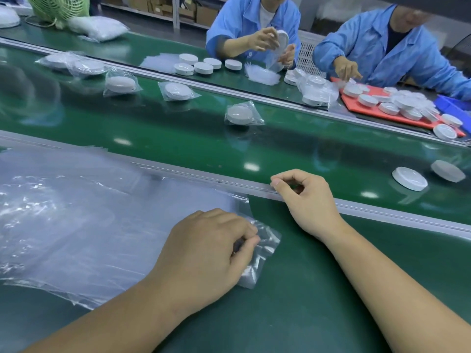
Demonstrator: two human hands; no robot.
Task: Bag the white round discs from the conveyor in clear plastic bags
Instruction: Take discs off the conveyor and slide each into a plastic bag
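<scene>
Near bench (305, 289), green mat. Left hand (206, 253) lies knuckles up, thumb and forefinger pinching the crumpled corner of one clear bag (265, 250). The bag lies at the right edge of a flat bag stack (76, 212) that spreads off to the left; no count possible.

Right hand (305, 200) rests on the metal rail (382, 212) between bench and belt, fingers loosely curled, nothing in them.

Belt (178, 138), past the rail. Two bare discs to the right, near the right hand but apart from it: the nearer disc (409, 178) hollow side up, the farther disc (447, 170) flat side up, just beside each other.

Farther along the belt, five bagged discs in a loose line running left: one (244, 114), a second (177, 91), a third (120, 84), then two overlapping (76, 64).

Far bench: five bare discs in a cluster (203, 68) beside loose bags. Two workers in blue coats. The left worker (244, 24) holds one disc (283, 39) over a bag. The right worker (382, 47) reaches to a red tray (356, 104) heaped with discs, too jumbled to count. One blue bin (453, 101) at the right edge. One green fan (58, 6) far left, one pile of bags (99, 28) beside it.
</scene>
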